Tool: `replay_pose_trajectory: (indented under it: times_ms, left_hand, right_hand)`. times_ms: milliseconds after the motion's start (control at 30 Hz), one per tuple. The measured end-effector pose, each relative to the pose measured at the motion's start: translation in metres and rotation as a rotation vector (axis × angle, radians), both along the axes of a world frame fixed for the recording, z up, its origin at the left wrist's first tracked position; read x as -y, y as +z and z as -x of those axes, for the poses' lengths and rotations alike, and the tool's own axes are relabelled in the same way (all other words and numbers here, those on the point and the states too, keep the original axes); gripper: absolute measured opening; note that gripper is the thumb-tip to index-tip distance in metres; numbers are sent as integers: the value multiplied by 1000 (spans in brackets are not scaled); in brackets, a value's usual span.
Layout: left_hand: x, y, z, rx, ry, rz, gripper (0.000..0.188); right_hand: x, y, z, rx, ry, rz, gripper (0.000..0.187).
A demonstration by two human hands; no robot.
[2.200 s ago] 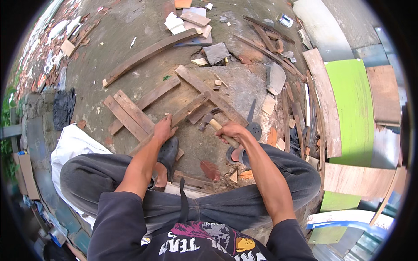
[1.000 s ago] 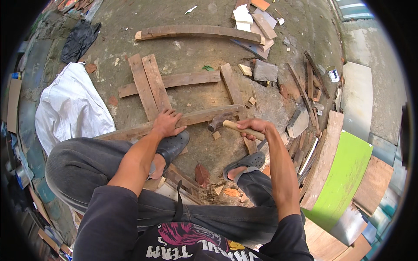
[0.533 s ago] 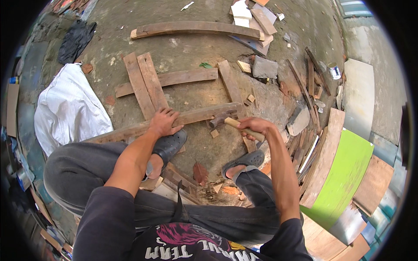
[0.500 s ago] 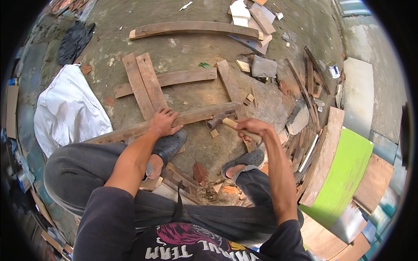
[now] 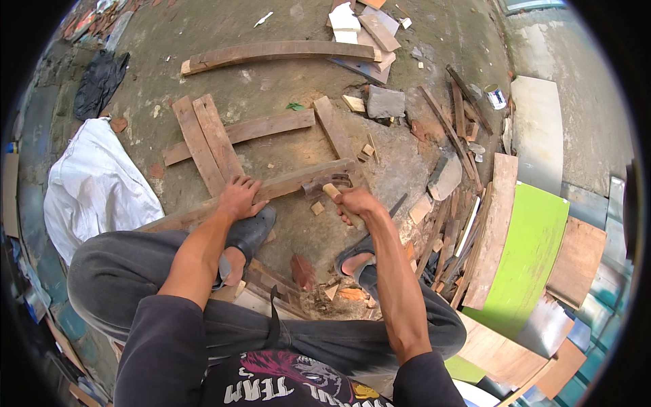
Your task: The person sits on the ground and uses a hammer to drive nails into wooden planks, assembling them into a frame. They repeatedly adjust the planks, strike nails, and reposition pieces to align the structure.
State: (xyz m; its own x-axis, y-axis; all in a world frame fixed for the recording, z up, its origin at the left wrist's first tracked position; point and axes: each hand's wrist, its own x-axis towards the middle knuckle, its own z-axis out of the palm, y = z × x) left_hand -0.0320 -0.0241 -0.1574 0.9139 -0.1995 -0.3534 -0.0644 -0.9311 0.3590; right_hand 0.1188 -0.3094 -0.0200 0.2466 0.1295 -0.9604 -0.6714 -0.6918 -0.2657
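Note:
A long wooden plank (image 5: 288, 182) lies slantwise on the ground in front of me. My left hand (image 5: 239, 197) grips it near its middle, fingers over the far edge and thumb on the near side. In my right hand (image 5: 356, 205) is a claw hammer (image 5: 331, 191), held by its pale wooden handle. The hammer's dark head is at the plank's right end, and I cannot tell whether it touches the wood. Just below the head lies a small wood block (image 5: 317, 208). Two short boards (image 5: 215, 136) meet the plank's far side by my left hand.
Beyond the plank lie a crosswise board (image 5: 271, 127), a slanting board (image 5: 332, 125) and a longer beam (image 5: 285, 50). A white sack (image 5: 102, 183) is at the left. Stones (image 5: 385, 102), scrap wood and a green panel (image 5: 525, 247) fill the right side. My clogs (image 5: 252, 234) flank the work.
The scene has shifted a little left in view as my head turned. My right hand has brought the hammer slightly left and nearer the plank; the left hand keeps its place on the wood.

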Motion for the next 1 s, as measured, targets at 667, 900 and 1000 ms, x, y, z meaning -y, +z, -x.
replay_pose_trajectory:
  times_ms: [667,900,1000]
  left_hand:
    - [3,10,-1,-6,36,-9,65]
    - [3,12,-4,-17,35,-31,63]
    - [5,8,-1,27,26,4,66]
  right_hand:
    - [-14,-17,42,284,94,44,33]
    - [-104,-15,133,532,-105,275,58]
    - [-78,-22,137,620,-126,198,68]
